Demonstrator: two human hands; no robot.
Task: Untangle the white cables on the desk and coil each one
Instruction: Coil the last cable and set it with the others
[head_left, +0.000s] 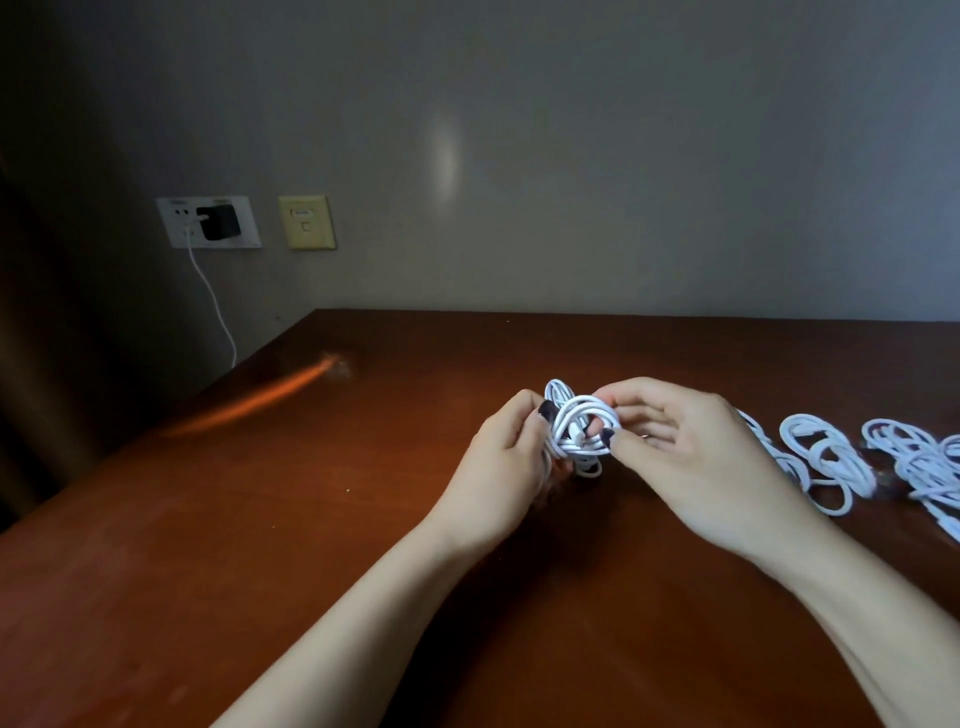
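dark reddish-brown counter against a grey wall. on the wall at left: a white outlet plate with a black charger and its lead hanging down, and beside it a yellow plate.

1. position. the held cable bundle is near the middle of the counter, between both hands. whether it is raised or touching the surface cannot be told.

2. grip state. the left grip has its fingers curled round the left side of the bundle. the right grip pinches loops on the right side between thumb and fingertips. neither is spread open.

3. orientation. the bundle is a compact clump of loops. its long axis runs roughly from the far side toward the person, with one loop standing out at the far end and one at the near end. a connector end appears to lie near its centre (too small to confirm).

4. progress. to the right on the counter lie a looped cable, a second looped pile and another cable partly behind the right grip. judgement: the task is partly done. the first looks coiled, while the pile at far right looks loose, with strands trailing to the frame edge, and probably needs sorting. the held bundle is not yet set down.
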